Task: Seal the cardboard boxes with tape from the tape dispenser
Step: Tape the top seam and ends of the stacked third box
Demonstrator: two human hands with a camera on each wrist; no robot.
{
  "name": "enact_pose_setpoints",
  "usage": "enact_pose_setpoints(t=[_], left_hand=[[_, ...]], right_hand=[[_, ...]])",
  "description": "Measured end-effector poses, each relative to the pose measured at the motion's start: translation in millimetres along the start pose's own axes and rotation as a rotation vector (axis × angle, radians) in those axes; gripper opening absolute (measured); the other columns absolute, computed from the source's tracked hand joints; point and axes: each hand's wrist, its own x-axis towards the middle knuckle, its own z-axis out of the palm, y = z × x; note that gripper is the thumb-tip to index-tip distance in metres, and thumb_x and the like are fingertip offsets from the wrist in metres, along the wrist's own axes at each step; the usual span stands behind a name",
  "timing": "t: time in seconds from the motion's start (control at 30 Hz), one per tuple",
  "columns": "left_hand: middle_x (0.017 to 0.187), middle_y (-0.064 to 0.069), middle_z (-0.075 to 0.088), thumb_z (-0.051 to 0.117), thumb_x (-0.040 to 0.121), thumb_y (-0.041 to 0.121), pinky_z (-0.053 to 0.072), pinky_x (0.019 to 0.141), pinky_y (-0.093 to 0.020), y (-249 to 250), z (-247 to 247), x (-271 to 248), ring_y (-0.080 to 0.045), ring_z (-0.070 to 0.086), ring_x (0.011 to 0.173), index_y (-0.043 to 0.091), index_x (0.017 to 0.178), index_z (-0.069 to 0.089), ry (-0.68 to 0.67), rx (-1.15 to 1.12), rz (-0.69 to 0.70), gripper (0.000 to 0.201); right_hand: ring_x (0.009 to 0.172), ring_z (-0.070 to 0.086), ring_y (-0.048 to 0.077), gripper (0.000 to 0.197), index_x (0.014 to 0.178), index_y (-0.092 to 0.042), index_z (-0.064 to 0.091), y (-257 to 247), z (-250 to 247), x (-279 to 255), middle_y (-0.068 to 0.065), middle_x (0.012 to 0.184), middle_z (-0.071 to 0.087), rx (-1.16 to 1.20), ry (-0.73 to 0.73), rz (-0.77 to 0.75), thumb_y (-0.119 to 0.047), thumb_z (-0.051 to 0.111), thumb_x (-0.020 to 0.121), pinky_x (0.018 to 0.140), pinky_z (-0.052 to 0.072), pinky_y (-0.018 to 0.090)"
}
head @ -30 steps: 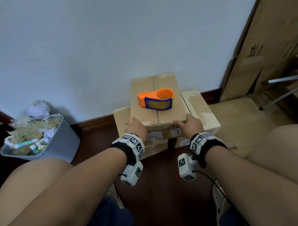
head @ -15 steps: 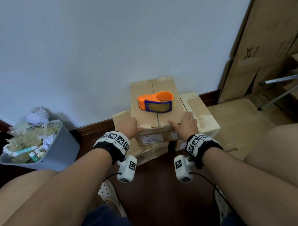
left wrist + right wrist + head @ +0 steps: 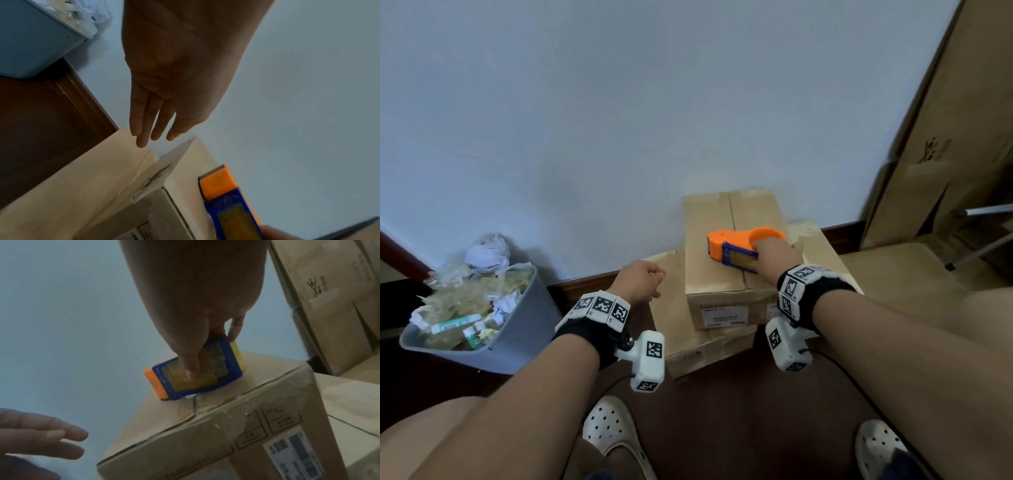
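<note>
Your right hand [image 3: 774, 255] is closing around the orange-and-blue tape dispenser [image 3: 738, 247] sitting atop the top cardboard box [image 3: 717, 263], thumb pressing its near face, fingers curling over the far side. Your left hand [image 3: 637, 279] is hovering left of that box, fingers relaxed, holding nothing; half a second ago both hands were gripping the box's front edge. Farther left, a grey bin [image 3: 524, 337] is brimming with crumpled paper [image 3: 488, 253].

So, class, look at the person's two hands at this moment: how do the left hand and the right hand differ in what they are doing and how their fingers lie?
The right hand grips the orange and blue tape dispenser on the top cardboard box; the left hand holds nothing.
The right hand's fingers wrap the dispenser; the left hand's fingers lie straight and together.
The right hand is over the top box; the left hangs beside it, over the lower box.
Both wear marker wristbands.
</note>
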Motion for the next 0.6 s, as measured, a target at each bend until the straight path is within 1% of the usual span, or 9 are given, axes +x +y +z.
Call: enact_pose_setpoints(t=[0.03,0.1,0.17,0.2,0.27,0.37,0.47,0.53,0.6], left_hand=[[0.107,-0.007,0.064,0.05,0.098,0.017,0.059,0.076,-0.034,-1.9,-1.0,1.6,-0.022,0.071,0.081,0.011,0.109,0.065,0.012,-0.021,-0.005,0.019],[0.107,-0.009,0.065,0.049,0.097,0.015,0.058,0.075,-0.034,-5.5,-3.7,2.8,-0.022,0.071,0.082,0.012,0.105,0.065,0.029,-0.06,-0.022,0.018],[0.109,-0.011,0.065,0.049,0.097,0.014,0.057,0.07,-0.032,-10.3,-6.2,3.9,-0.023,0.071,0.084,0.011,0.105,0.065,0.04,-0.1,-0.044,0.018],[0.11,-0.012,0.065,0.048,0.097,0.013,0.056,0.068,-0.03,-12.9,-7.8,3.9,-0.024,0.07,0.084,0.01,0.106,0.064,0.046,-0.121,-0.056,0.019],[0.111,-0.014,0.064,0.047,0.097,0.011,0.054,0.065,-0.028,-20.5,-10.8,3.9,-0.025,0.069,0.082,0.008,0.107,0.064,0.052,-0.147,-0.071,0.02],[0.108,-0.013,0.065,0.048,0.097,0.013,0.053,0.063,-0.027,-33.5,-17.5,4.0,-0.021,0.068,0.077,0.01,0.105,0.065,0.073,-0.175,-0.091,0.018],[0.105,-0.011,0.064,0.047,0.098,0.013,0.053,0.065,-0.027,-51.8,-29.7,3.1,-0.02,0.066,0.073,0.01,0.104,0.063,0.102,-0.215,-0.131,0.018],[0.103,-0.011,0.063,0.046,0.098,0.013,0.053,0.064,-0.028,-70.9,-39.2,3.2,-0.02,0.065,0.07,0.01,0.102,0.063,0.125,-0.228,-0.17,0.017],[0.098,-0.01,0.063,0.047,0.098,0.013,0.052,0.061,-0.029,-94.4,-47.7,3.8,-0.02,0.064,0.066,0.009,0.102,0.063,0.144,-0.23,-0.234,0.017]], right_hand=[[0.091,0.059,0.027,0.014,0.084,-0.019,0.052,-1.1,1.0,-2.1,0.002,0.082,0.057,-0.005,-0.013,-0.007,-0.028,0.049,0.095,0.104,0.027,0.051],[0.093,0.059,0.028,0.016,0.084,-0.019,0.05,-6.6,2.0,-10.0,0.001,0.082,0.053,-0.005,-0.001,-0.065,-0.032,0.052,0.094,0.091,0.035,0.042],[0.094,0.058,0.029,0.016,0.085,-0.02,0.048,-17.5,1.9,-17.9,0.003,0.085,0.053,0.027,0.024,-0.148,-0.034,0.054,0.091,0.076,0.036,0.034],[0.095,0.059,0.029,0.017,0.086,-0.02,0.048,-24.3,1.1,-20.6,0.005,0.088,0.055,0.045,0.035,-0.181,-0.035,0.055,0.091,0.072,0.035,0.032],[0.094,0.058,0.03,0.018,0.086,-0.02,0.048,-39.3,1.1,-22.9,0.007,0.093,0.06,0.089,0.053,-0.226,-0.035,0.056,0.091,0.07,0.035,0.031],[0.087,0.058,0.03,0.023,0.084,-0.017,0.048,-62.7,-0.8,-25.7,0.005,0.083,0.054,0.177,0.081,-0.276,-0.037,0.057,0.091,0.065,0.034,0.03],[0.079,0.056,0.027,0.025,0.085,-0.014,0.054,-94.8,-0.8,-23.9,0.004,0.077,0.052,0.271,0.098,-0.334,-0.038,0.058,0.091,0.061,0.036,0.031],[0.078,0.057,0.027,0.027,0.087,-0.012,0.058,-120.9,3.5,-18.4,0.005,0.077,0.054,0.333,0.091,-0.368,-0.039,0.06,0.089,0.061,0.038,0.03],[0.08,0.058,0.026,0.029,0.09,-0.012,0.063,-147.7,14.6,-9.8,0.006,0.081,0.059,0.338,0.026,-0.382,-0.041,0.06,0.089,0.064,0.038,0.03]])
